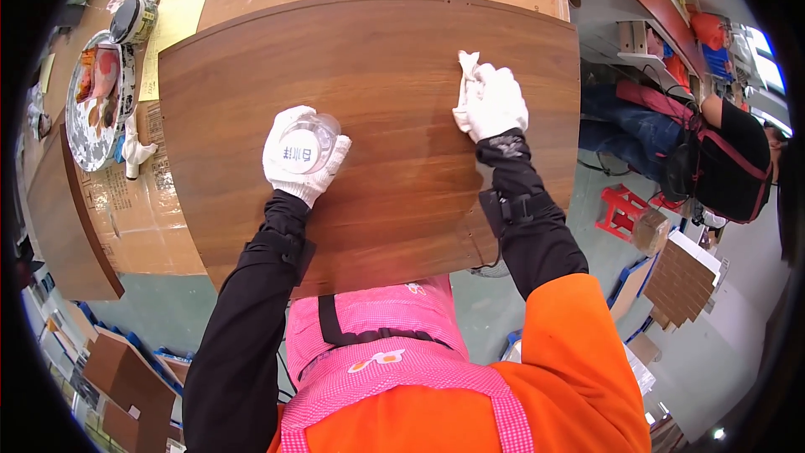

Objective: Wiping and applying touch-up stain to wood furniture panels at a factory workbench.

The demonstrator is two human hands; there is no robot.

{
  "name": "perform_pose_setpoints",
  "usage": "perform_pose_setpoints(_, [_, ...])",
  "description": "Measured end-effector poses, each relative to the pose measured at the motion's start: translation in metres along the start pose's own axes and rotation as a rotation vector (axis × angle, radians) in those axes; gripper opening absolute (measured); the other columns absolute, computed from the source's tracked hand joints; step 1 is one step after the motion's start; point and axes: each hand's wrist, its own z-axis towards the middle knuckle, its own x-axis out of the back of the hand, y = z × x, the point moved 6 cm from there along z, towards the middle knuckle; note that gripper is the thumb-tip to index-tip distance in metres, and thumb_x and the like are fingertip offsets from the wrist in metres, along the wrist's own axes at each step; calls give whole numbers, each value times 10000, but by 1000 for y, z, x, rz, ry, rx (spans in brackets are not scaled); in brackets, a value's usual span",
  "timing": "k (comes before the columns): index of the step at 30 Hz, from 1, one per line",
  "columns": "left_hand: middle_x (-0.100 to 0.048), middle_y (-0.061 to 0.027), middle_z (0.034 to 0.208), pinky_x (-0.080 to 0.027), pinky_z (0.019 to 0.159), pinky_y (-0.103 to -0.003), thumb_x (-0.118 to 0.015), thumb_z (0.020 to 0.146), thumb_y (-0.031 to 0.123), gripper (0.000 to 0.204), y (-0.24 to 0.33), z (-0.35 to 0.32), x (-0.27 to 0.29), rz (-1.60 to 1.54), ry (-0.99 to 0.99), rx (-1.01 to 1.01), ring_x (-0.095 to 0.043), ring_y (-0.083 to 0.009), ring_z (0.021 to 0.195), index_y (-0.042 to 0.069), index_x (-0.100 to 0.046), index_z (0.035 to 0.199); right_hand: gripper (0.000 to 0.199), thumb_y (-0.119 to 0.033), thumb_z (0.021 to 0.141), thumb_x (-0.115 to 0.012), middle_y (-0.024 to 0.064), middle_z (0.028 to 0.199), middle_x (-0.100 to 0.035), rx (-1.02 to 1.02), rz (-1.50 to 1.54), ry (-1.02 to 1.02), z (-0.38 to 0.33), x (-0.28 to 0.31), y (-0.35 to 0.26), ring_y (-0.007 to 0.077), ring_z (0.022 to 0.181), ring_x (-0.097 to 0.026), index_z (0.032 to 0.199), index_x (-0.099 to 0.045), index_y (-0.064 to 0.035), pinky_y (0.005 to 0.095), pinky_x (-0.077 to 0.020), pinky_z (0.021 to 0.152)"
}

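A large dark brown wooden panel [394,75] lies flat in front of me. My left hand [298,172], in a white glove, grips a clear plastic bottle [310,141] with a white cap, held over the panel's left half. My right hand [495,101], also in a white glove, presses a crumpled white cloth [464,75] onto the panel near its right side. Black sleeves cover both forearms.
A round palette [99,101] with paint blotches, a small tin [132,18] and yellow paper [180,8] lie on cardboard [142,218] to the left. Another person [721,155] in dark clothes crouches at the right, near a red stool [619,208]. Brown panels [122,377] lie below left.
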Motion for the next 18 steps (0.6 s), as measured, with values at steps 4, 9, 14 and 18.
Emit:
perform_pose_setpoints(4, [-657, -61, 1090, -553, 921, -345, -954, 667, 250, 637, 4, 1, -5, 27, 21, -19, -649, -199, 1004, 66, -617, 1174, 350, -323, 818, -763, 141, 1075, -624, 242, -72, -200, -56, -16, -53, 344, 1036, -638, 1106, -662, -153, 466, -593, 806])
perform_pose_setpoints(9, [-629, -86, 1107, -554, 926, -373, -889, 712, 217, 623, -1, 0, 5, 96, -17, -73, -626, -231, 1034, 61, -566, 1221, 240, -239, 820, -638, 164, 919, -753, 250, -222, -110, 34, 13, -8, 376, 823, -743, 1007, -787, -213, 465, -621, 732])
perform_pose_setpoints(14, [-668, -100, 1090, -551, 907, -376, -909, 714, 340, 599, 21, 3, -1, 249, -11, -196, -670, -262, 1002, 63, -642, 1174, 678, -345, 919, -644, 263, 1265, -661, -463, -132, -46, 142, 26, 161, 419, 1131, -686, 1452, -483, 42, 476, -574, 959])
perform_pose_setpoints(18, [-692, -111, 1030, -574, 873, -374, -917, 682, 396, 598, -7, -1, 5, 171, 45, -65, -702, -284, 942, 74, -665, 1118, 660, -312, 929, -646, 142, 1303, -602, -19, -373, 70, 147, 1, 11, 356, 1129, -619, 1516, -454, -78, 463, -544, 956])
